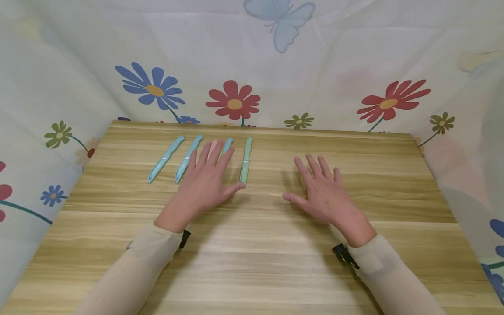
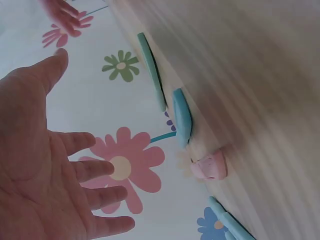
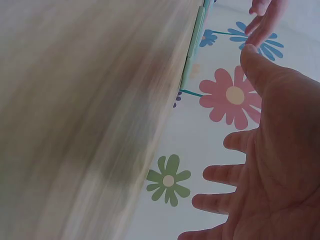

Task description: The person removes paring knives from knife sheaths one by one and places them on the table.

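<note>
Several slim knives lie in a row on the wooden table [image 1: 267, 245]. From the left come a blue knife [image 1: 160, 166], a second blue knife [image 1: 195, 144], a pink knife [image 1: 214, 143], a third blue knife [image 1: 229, 142] and a green knife [image 1: 246, 157]. My left hand [image 1: 206, 179] is over the middle of the row, fingers spread, covering most of the pink knife and the third blue one. Its thumb tip appears close to the green knife's lower end. To the right, my right hand [image 1: 324, 192] hovers above bare wood with spread fingers. Neither hand holds anything.
Behind the table hangs a white cloth [image 1: 330, 78] printed with flowers and a butterfly; it also stands along both sides. Dark straps [image 1: 344, 256] show at both wrists, beside the beige sleeves [image 1: 393, 275].
</note>
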`<state>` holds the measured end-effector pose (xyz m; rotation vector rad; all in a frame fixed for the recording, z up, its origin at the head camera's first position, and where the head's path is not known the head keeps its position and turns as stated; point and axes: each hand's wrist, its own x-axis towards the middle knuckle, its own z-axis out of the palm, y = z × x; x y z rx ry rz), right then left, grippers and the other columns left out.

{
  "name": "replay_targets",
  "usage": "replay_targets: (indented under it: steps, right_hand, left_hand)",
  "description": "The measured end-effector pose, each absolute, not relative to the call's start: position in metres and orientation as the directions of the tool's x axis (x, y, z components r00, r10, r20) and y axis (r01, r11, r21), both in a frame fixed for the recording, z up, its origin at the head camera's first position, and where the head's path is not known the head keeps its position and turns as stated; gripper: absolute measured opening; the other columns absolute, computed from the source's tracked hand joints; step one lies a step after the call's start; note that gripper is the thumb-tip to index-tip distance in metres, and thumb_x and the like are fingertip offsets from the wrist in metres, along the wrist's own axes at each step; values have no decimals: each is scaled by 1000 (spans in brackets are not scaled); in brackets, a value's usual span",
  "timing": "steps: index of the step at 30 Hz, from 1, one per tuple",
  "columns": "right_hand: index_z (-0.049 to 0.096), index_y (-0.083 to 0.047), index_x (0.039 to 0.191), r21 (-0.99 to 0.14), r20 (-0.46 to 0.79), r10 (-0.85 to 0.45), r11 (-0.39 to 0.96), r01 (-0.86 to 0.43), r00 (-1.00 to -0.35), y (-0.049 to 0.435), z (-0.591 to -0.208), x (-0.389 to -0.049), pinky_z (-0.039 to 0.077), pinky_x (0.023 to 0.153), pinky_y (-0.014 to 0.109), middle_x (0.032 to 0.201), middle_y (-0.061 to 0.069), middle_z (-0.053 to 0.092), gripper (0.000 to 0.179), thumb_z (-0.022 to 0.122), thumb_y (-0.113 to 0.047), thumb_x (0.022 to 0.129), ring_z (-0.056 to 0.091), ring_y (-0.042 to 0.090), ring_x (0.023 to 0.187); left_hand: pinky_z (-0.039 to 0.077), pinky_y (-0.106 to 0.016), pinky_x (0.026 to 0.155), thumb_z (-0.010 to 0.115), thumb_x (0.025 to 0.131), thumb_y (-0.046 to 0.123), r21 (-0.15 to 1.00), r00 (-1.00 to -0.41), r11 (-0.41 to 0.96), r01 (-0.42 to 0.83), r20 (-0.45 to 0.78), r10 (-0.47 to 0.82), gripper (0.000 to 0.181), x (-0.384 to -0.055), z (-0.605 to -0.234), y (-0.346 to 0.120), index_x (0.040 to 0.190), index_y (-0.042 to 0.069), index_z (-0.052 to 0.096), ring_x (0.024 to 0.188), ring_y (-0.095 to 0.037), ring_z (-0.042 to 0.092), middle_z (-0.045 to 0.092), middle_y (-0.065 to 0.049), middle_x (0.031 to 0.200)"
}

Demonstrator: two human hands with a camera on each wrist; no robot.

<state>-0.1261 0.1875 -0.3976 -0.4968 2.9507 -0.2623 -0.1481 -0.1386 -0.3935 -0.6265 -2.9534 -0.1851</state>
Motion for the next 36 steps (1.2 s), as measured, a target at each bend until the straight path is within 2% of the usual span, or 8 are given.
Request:
replay_targets:
  steps: [12,21,26,31,36]
  right_hand:
    - [20,-14,170,-207,-67,-348,922,-328,-935,169,-398,-132,31,116,68,164,18,36,101,55,-75,98,33,43,150]
    - [34,-7,165,-223,-43,-339,920,-322,-940,154,-398,-137,39,111,66,156,20,46,94,60,-69,99,41,44,143]
    - [40,-4,160,-223,-28,-341,919,-327,-940,145,-399,-140,42,108,64,151,21,50,91,61,-68,99,44,43,139]
    - [45,-3,156,-221,-32,-332,922,-318,-943,135,-400,-144,44,106,62,148,20,52,87,61,-67,100,46,40,136]
    - [47,-4,154,-232,-47,-330,922,-311,-943,126,-401,-146,44,106,61,146,18,53,84,61,-66,100,47,39,136]
  left_hand:
    - [26,-63,123,60,99,67,113,-918,912,395,89,386,89,-171,-382,-129,162,9,36,153,-45,29,35,-19,166]
    - [34,-63,119,60,102,61,174,-931,915,365,43,363,84,-193,-378,-117,162,7,38,148,-44,37,40,-20,163]
    - [33,-55,121,63,104,52,194,-930,910,366,33,366,79,-206,-378,-110,160,2,40,144,-43,42,47,-21,157]
    - [31,-51,124,64,105,46,223,-932,907,357,19,363,75,-220,-375,-102,159,0,40,145,-42,41,46,-22,158]
    - [36,-52,121,62,107,43,261,-945,913,314,-11,328,68,-230,-376,-97,156,0,45,145,-41,42,47,-21,154]
